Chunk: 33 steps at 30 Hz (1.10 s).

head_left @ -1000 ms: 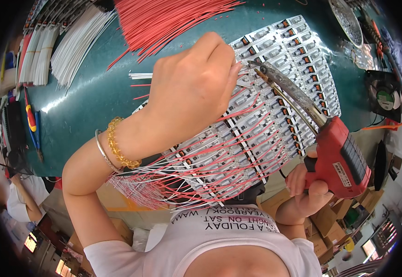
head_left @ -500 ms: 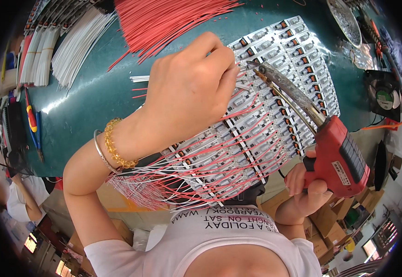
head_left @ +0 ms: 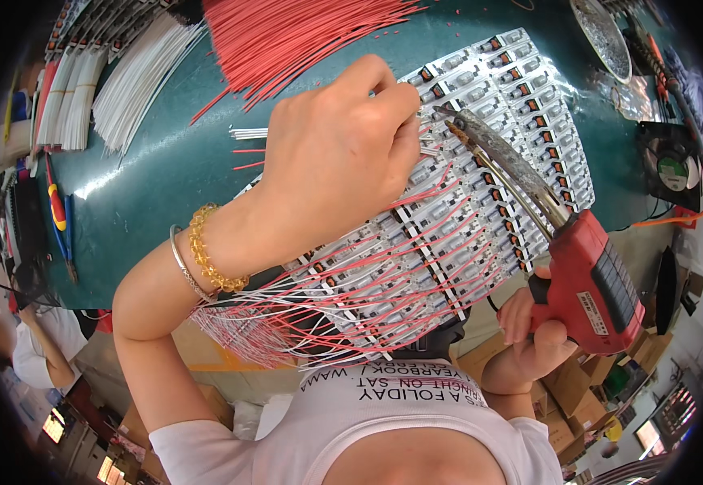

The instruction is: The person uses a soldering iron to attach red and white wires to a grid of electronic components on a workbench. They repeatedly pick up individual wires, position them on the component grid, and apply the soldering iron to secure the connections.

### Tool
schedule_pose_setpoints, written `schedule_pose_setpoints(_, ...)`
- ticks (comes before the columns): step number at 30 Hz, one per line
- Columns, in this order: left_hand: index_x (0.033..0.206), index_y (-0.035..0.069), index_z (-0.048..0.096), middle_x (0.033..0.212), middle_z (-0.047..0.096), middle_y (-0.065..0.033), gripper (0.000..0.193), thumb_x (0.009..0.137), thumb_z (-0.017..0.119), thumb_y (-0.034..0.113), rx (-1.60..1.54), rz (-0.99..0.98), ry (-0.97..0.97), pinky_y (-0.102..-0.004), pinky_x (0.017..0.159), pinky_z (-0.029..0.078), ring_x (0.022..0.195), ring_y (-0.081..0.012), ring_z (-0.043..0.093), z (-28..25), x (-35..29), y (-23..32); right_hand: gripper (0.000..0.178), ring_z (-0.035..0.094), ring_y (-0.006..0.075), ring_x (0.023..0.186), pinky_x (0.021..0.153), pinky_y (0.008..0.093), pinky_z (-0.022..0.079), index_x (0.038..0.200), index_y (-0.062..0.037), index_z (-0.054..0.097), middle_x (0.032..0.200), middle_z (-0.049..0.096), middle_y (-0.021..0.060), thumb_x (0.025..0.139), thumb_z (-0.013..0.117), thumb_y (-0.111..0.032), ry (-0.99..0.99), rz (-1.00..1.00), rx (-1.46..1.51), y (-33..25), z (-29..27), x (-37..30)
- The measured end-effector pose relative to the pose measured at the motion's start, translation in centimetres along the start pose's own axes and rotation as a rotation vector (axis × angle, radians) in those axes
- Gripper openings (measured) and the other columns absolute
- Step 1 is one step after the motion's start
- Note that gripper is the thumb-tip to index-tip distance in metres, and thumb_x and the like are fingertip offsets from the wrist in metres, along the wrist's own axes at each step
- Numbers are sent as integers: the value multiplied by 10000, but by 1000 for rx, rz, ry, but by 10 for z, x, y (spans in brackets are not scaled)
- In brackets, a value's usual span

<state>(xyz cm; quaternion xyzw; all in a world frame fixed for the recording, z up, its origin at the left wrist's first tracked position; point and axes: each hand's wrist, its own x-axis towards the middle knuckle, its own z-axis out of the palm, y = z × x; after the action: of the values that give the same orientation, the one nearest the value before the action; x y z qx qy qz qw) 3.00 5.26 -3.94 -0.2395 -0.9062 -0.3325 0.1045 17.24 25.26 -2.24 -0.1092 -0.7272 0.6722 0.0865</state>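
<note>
My left hand (head_left: 339,149), with a bracelet of yellow beads and a silver bangle at its wrist, is closed above the circuit boards. Short white wires (head_left: 248,133) and red wires (head_left: 248,158) stick out from its far-left side, and wire ends show beside its fingertips. My right hand (head_left: 533,323) grips a red soldering gun (head_left: 594,283). The gun's tip reaches over the boards, close to my left fingertips. Rows of small circuit boards (head_left: 521,105) lie in a panel on the table. Red and white wires (head_left: 343,299) trail from the nearer rows toward me.
A heap of red wires (head_left: 295,40) lies at the back, with white wire bundles (head_left: 137,85) left of it. Pliers (head_left: 59,214) lie at the left edge. A small fan (head_left: 673,168) and a round metal dish (head_left: 602,40) are at right. Another person (head_left: 40,352) is at lower left.
My left hand has shifted slightly to the right with the wires. The soldering gun has moved a little down, its tip still beside my left fingertips.
</note>
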Motion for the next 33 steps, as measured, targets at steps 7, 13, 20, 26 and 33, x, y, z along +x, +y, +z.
schedule_pose_setpoints(7, 694, 9, 573, 729, 551, -79, 74, 709, 638, 39, -18, 8, 19, -308, 499, 432, 586, -232, 558, 2, -1, 0, 789, 373, 84, 341, 374, 216, 336, 1134, 141, 389, 444, 406, -9, 777, 578, -536, 35, 5, 65, 0, 0, -4)
schedule_pose_setpoints(13, 757, 1, 606, 768, 550, -97, 74, 708, 650, 35, -200, -13, -11, -299, 560, 449, 656, -221, 559, -10, 0, 3, 808, 378, 87, 346, 389, 225, 348, 1154, 142, 374, 445, 399, -11, 775, 571, -544, 12, 6, 79, -2, -9, -7)
schedule_pose_setpoints(20, 754, -5, 599, 770, 547, -101, 90, 704, 663, 34, -74, -25, -15, -309, 590, 444, 671, -244, 556, -4, -3, 7, 808, 378, 86, 349, 387, 227, 348, 1162, 134, 376, 446, 397, -14, 776, 560, -552, 16, 14, 57, 0, -12, -12)
schedule_pose_setpoints(26, 755, -15, 577, 773, 544, -103, 110, 708, 663, 35, -22, -18, -51, -319, 603, 440, 680, -262, 554, -7, -3, 7, 801, 377, 86, 346, 383, 225, 345, 1150, 130, 388, 444, 398, -12, 774, 557, -557, 3, 17, 66, 0, -10, -11)
schedule_pose_setpoints(33, 753, -21, 561, 816, 563, -96, 115, 750, 644, 59, -117, -96, -97, -301, 635, 442, 719, -241, 567, -8, 1, -2, 805, 371, 84, 339, 375, 217, 336, 1143, 131, 389, 436, 393, -13, 775, 550, -567, 1, 8, 42, 1, -7, -7)
